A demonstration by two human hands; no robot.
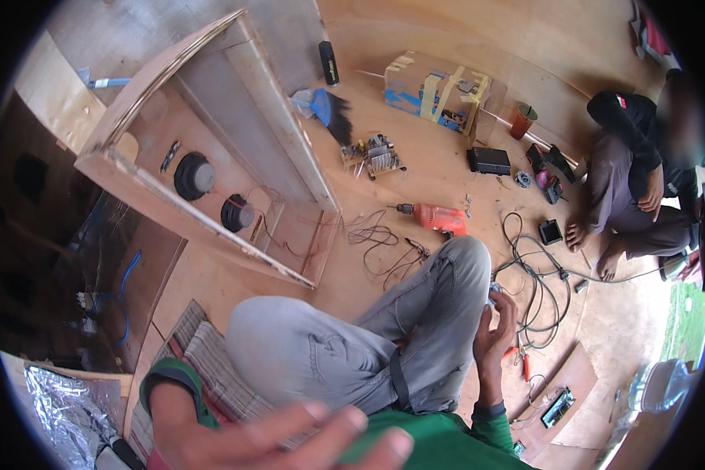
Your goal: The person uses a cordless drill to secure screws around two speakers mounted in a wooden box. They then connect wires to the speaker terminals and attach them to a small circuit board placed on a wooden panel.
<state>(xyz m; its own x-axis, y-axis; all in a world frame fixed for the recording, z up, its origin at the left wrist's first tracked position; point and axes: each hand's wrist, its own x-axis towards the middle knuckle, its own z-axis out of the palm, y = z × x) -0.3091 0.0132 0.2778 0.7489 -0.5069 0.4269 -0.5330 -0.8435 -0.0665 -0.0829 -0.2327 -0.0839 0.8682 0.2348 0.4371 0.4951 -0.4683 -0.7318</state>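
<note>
Close to the camera at the lower edge, my left hand is open, its fingers stretched out and a little blurred in front of my green shirt. It holds nothing that I can see. My right hand is beside my right knee, fingers curled round a small bluish-grey thing mostly hidden by the knee and fingers. Just right of that hand lies a coil of black cable, with red-handled pliers below it. Beyond my knees lies a red power drill.
An open wooden cabinet with two round black speakers stands at left. Farther off are a circuit assembly, a taped cardboard box and a black case. Another person sits at right. A circuit board lies lower right.
</note>
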